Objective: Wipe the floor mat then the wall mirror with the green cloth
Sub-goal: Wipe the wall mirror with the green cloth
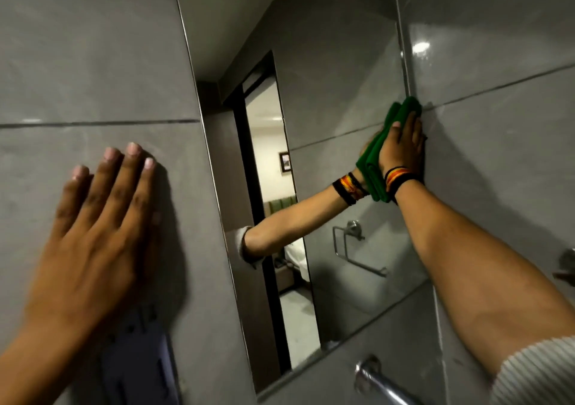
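Observation:
The wall mirror [326,99] hangs tilted across the middle of the view, set in grey wall tiles. My right hand [403,149] presses the folded green cloth [378,168] flat against the mirror's right edge, and both are doubled in the reflection. A striped band circles that wrist. My left hand [102,218] lies flat on the tiled wall left of the mirror, fingers spread and holding nothing. The floor mat is out of view.
A chrome bar [382,379] juts out below the mirror at the bottom right. A bluish plastic fixture [140,361] sits on the wall under my left wrist. The mirror reflects a doorway, a lit room and a towel ring. A metal fitting [567,264] shows at the right edge.

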### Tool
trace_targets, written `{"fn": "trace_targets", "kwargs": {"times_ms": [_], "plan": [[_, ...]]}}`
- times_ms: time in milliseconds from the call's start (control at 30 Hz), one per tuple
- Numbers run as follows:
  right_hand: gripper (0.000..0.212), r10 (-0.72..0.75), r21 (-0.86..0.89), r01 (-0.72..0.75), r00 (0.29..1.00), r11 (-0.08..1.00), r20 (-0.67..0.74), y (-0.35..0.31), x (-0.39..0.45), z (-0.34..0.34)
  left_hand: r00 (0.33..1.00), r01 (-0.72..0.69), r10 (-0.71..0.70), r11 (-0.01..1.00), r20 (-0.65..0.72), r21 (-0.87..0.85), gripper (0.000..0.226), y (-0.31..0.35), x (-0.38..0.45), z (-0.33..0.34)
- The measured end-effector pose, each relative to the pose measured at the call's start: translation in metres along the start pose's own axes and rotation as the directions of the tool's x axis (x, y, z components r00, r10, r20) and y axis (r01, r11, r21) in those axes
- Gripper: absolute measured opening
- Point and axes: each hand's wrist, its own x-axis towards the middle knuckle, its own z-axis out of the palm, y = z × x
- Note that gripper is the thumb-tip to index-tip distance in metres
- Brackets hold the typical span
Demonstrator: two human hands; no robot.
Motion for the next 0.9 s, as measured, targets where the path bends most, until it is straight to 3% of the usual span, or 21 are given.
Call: {"fn": "trace_targets", "kwargs": {"times_ms": [167, 300, 500, 700, 800, 900], "plan": [[0.057, 0.092, 0.018, -0.091, 0.996, 0.996, -0.017, 0.091, -0.09, -0.004, 1.0, -0.007, 0.007, 1.0, -0.017, -0.012, 0.069, 0.005, 0.002, -0.007], [0.07, 0.231, 0.041, -0.231, 0.973, 0.972, -0.015, 0.155, -0.157, -0.01, 1.0, 0.025, -0.025, 1.0, -0.008, -0.013, 0.068, 0.005, 0.002, -0.003], [0.071, 0.323, 0.017, -0.322, 0.946, 0.946, -0.019, 0.185, -0.185, -0.011, 0.999, -0.018, 0.019, 0.999, -0.035, 0.037, 0.067, 0.012, 0.003, -0.018], [0.07, 0.128, -0.02, -0.128, 0.992, 0.992, 0.003, 0.161, -0.216, -0.002, 0.998, -0.023, 0.027, 0.998, -0.064, 0.054, 0.067, 0.014, 0.002, -0.02], [0.066, -0.042, -0.021, 0.042, 0.999, 0.999, 0.031, 0.129, -0.259, 0.003, 0.997, -0.032, 0.035, 0.998, -0.066, 0.053, 0.068, 0.012, 0.002, -0.02], [0.061, -0.263, -0.087, 0.273, 0.958, 0.958, 0.113, 0.096, -0.316, 0.005, 0.998, -0.037, 0.04, 0.998, -0.058, 0.047, 0.069, 0.012, 0.002, -0.02]]}}
